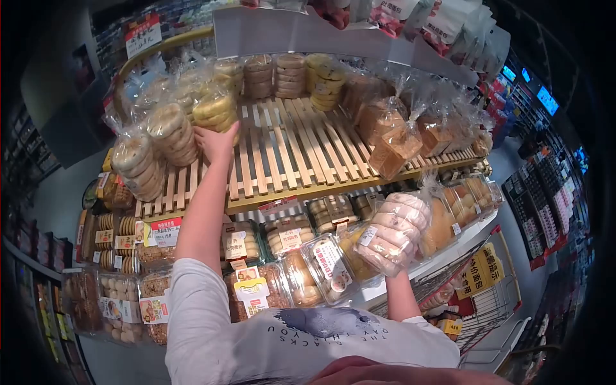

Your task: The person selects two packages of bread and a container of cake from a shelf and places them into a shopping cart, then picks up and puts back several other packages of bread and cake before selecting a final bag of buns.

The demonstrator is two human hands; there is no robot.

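My left hand [217, 140] reaches to the left part of the slatted wooden shelf [273, 154]. Its fingers and thumb close round the lower side of a clear bag of stacked yellow buns [215, 112]. Bags of pale buns [172, 133] stand just left of it. On my right, a tilted clear bag of pale round buns [394, 230] is held up in front of the lower shelf. My right hand [399, 277] supports this bag from below; the bag hides most of its fingers.
Bagged brown loaves [396, 151] stand at the shelf's right. Packaged breads in clear boxes [289, 237] line the lower tier. A shopping cart [478, 308] with a yellow sign [481, 269] stands at the lower right. White bags [443, 29] hang overhead.
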